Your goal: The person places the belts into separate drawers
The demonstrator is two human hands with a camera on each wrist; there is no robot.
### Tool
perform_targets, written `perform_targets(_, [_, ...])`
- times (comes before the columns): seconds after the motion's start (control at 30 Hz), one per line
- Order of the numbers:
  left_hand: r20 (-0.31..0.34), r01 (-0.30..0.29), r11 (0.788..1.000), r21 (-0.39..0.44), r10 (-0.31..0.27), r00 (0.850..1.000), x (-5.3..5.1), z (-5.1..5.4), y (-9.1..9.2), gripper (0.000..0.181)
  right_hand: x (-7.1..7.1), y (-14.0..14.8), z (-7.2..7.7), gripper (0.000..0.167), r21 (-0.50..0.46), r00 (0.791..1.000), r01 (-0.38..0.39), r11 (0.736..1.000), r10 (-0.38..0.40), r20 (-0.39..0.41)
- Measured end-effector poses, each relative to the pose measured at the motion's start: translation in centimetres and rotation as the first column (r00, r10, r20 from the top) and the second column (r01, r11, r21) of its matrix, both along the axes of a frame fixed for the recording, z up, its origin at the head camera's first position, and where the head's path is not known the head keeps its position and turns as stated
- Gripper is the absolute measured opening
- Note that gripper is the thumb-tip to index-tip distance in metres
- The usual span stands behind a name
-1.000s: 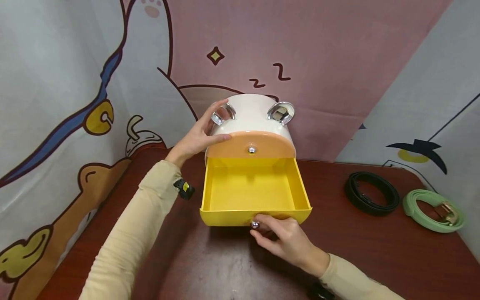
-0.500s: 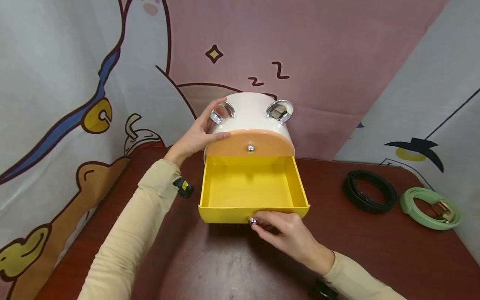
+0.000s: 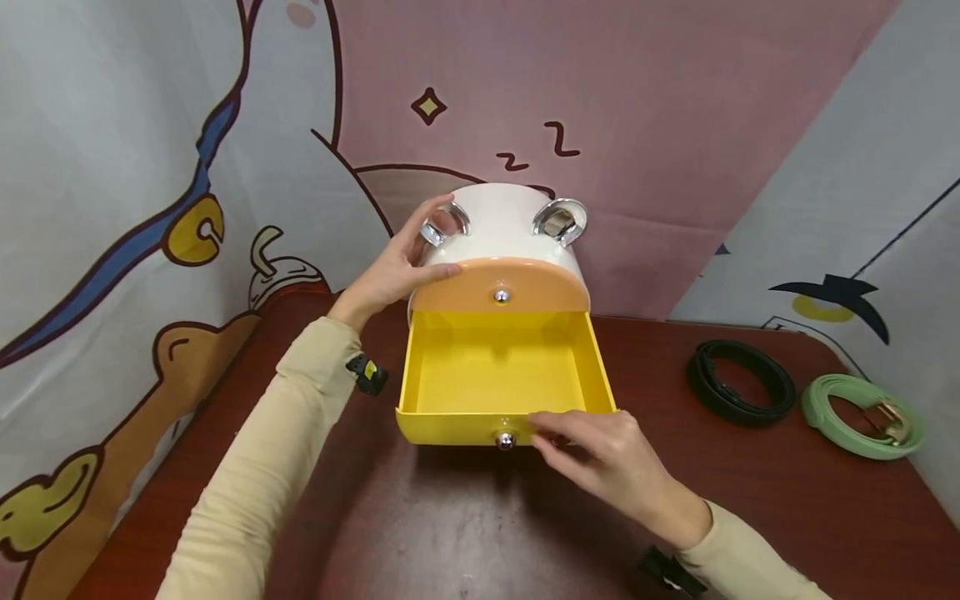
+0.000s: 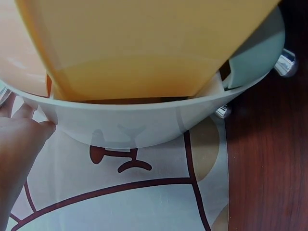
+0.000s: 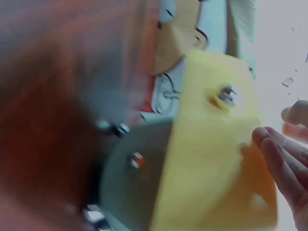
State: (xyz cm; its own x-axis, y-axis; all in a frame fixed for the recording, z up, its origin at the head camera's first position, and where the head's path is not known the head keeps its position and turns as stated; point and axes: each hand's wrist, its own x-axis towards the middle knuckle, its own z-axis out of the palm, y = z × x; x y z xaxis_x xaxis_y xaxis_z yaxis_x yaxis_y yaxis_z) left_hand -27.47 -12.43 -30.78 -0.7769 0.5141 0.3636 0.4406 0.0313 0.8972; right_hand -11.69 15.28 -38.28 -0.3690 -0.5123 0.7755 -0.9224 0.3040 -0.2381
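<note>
A white drawer box (image 3: 502, 221) with round silvery ears stands against the backdrop. Its yellow drawer (image 3: 438, 429) is pulled far out, with nothing inside; above that, an orange drawer front (image 3: 540, 287) stays closed. My left hand (image 3: 390, 271) holds the box's upper left side, thumb on the orange front's edge, fingers by the left ear. The left wrist view shows its fingertips partly hidden behind the white shell. Off the silver knob (image 3: 506, 441), my right hand (image 3: 611, 458) hovers at the yellow front's right part, fingers loosely bent, holding nothing; contact is unclear.
On the table's right lie a coiled black belt (image 3: 701, 379) and a coiled green belt (image 3: 821, 408) with a gold buckle. A cartoon-printed cloth (image 3: 637, 100) hangs behind. In the right wrist view, a grey-green drawer front (image 5: 144, 192) sits below the yellow one.
My right hand has let go of the yellow drawer's knob and moved a little to the right. The left hand and the drawer stay about where they were.
</note>
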Motion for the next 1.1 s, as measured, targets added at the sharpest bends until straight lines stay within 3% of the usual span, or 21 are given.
perform_targets(0.1, [0.022,0.001,1.0,0.004,-0.001,1.0,0.1,0.1,-0.1,0.081,-0.2,0.7,1.1,0.03,-0.022,0.999,0.033,0.999,-0.033,-0.026])
perform_targets(0.37, [0.007,-0.013,1.0,-0.018,0.013,1.0,-0.1,-0.2,-0.3,0.08,-0.9,2.5,2.4,0.033,-0.015,0.997,0.072,0.997,-0.073,-0.024])
perform_targets(0.5, [0.008,-0.015,1.0,-0.018,0.015,1.0,-0.1,-0.2,-0.4,0.081,-1.0,3.7,2.7,0.035,-0.021,0.987,0.149,0.989,-0.15,-0.052])
perform_targets(0.63, [0.022,-0.01,1.0,-0.014,0.01,1.0,0.0,-0.2,-0.4,0.082,-1.0,4.9,2.5,0.039,-0.048,0.976,0.214,0.976,-0.216,-0.042])
perform_targets(0.83, [0.003,-0.02,0.999,-0.025,0.02,1.0,0.0,-0.1,-0.4,0.081,-1.1,6.2,1.7,0.037,-0.065,0.972,0.234,0.97,-0.233,0.016])
perform_targets(1.1, [0.003,0.009,1.0,-0.004,-0.009,1.0,-0.1,0.0,-0.2,0.081,-1.0,7.9,0.1,0.039,-0.06,0.938,0.342,0.938,-0.336,0.084])
